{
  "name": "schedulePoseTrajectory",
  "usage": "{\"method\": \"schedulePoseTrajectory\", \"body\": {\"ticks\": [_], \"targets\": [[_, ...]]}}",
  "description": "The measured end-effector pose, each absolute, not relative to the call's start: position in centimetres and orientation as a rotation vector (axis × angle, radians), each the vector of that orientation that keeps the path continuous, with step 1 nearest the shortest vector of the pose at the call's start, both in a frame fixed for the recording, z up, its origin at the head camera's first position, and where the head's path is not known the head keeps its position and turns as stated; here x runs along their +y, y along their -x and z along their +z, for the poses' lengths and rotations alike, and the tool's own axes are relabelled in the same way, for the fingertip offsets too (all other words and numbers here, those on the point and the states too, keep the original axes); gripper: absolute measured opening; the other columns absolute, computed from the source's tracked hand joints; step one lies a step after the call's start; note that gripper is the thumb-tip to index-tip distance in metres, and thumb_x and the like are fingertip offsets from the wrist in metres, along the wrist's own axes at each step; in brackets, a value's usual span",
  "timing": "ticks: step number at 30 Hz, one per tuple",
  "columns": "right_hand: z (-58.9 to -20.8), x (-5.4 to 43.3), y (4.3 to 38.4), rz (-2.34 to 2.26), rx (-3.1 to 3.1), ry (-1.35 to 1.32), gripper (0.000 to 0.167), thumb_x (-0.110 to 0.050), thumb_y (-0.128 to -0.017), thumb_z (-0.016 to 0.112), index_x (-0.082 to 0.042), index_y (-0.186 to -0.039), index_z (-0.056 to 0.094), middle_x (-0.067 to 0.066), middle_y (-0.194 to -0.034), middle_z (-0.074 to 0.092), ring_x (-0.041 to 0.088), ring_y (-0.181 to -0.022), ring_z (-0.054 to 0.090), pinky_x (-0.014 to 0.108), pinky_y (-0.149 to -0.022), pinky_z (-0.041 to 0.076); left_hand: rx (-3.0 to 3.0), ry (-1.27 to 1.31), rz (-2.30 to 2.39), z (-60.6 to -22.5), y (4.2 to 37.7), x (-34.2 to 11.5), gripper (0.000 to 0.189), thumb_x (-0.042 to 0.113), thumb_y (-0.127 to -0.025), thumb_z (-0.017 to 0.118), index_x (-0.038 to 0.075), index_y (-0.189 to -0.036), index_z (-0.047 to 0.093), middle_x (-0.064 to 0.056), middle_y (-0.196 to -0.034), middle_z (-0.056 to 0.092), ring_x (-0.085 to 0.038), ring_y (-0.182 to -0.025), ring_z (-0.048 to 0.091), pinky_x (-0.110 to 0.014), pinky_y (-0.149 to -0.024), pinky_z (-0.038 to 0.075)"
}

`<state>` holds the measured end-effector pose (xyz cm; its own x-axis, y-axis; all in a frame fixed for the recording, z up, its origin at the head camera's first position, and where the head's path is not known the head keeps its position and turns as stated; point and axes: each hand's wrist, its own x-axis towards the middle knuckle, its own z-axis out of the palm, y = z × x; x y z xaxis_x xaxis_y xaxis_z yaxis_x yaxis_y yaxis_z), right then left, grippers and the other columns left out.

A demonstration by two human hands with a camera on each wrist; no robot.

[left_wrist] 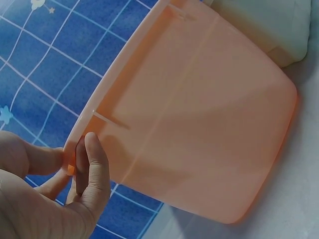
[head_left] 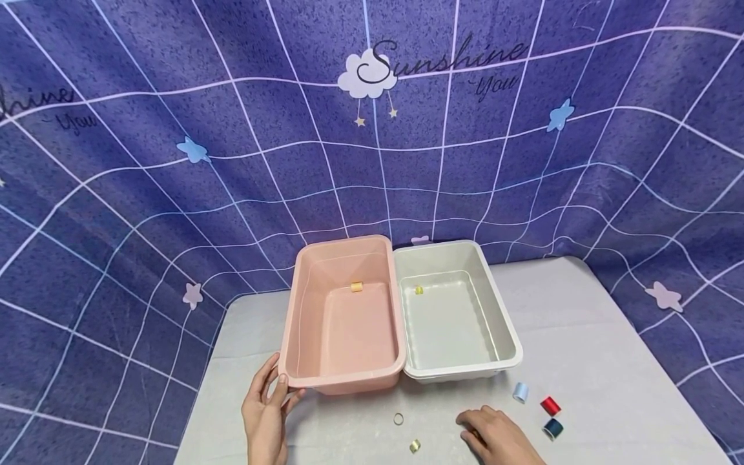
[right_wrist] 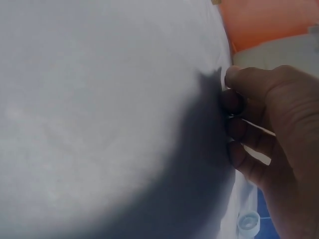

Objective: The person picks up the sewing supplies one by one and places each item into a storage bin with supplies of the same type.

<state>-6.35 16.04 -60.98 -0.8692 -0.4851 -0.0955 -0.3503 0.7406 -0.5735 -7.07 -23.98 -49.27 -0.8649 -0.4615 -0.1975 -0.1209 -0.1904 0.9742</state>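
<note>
My left hand (head_left: 267,403) grips the near left corner of the pink basin (head_left: 302,381), with the thumb on the rim (left_wrist: 82,119). A small yellow spool (head_left: 357,287) lies inside this basin. Over the table at the near right, my right hand (head_left: 496,436) has bent fingers around a small gold-coloured thing (head_left: 476,434), mostly hidden by the hand. Left of that hand lie a thin ring (head_left: 398,418) and a wider gold-coloured ring (head_left: 415,445). To its right are a light blue thread spool (head_left: 520,392), a red one (head_left: 550,405) and a dark teal one (head_left: 553,429).
A pale grey basin (head_left: 511,342) stands right beside the pink one and holds a small gold-yellow piece (head_left: 418,290). Both stand on a table with a whitish cover (head_left: 604,349). Blue curtain cloth (head_left: 407,174) hangs behind and at the sides.
</note>
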Motion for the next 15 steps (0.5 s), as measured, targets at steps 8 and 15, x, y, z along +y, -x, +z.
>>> {"method": "schedulePoseTrajectory", "body": {"ticks": [8,15], "targets": [[-61.49,15.96,6.05,-0.839,2.777,0.752,0.011,-0.035,-0.101,0.069,-0.026,-0.106,0.073,-0.021,-0.094,0.065,-0.003,-0.084,0.051,0.029,-0.069,0.05,-1.833,-0.679,-2.161,-49.3,7.05,-23.96,0.051,0.011,-0.107,0.059,0.008,-0.156,0.045,0.001,-0.127,0.062,-0.008,-0.086,0.067,-0.025,-0.074,0.066],[-61.6,15.59,5.94,-0.838,2.844,0.757,0.004,-0.029,-0.099,0.072,-0.03,-0.103,0.07,-0.023,-0.095,0.056,-0.003,-0.085,0.047,0.031,-0.071,0.049,-1.856,-0.679,-2.151,-49.52,7.06,-24.04,0.049,0.012,-0.107,0.057,0.012,-0.155,0.046,0.0,-0.13,0.06,-0.008,-0.089,0.067,-0.026,-0.076,0.066]]}}
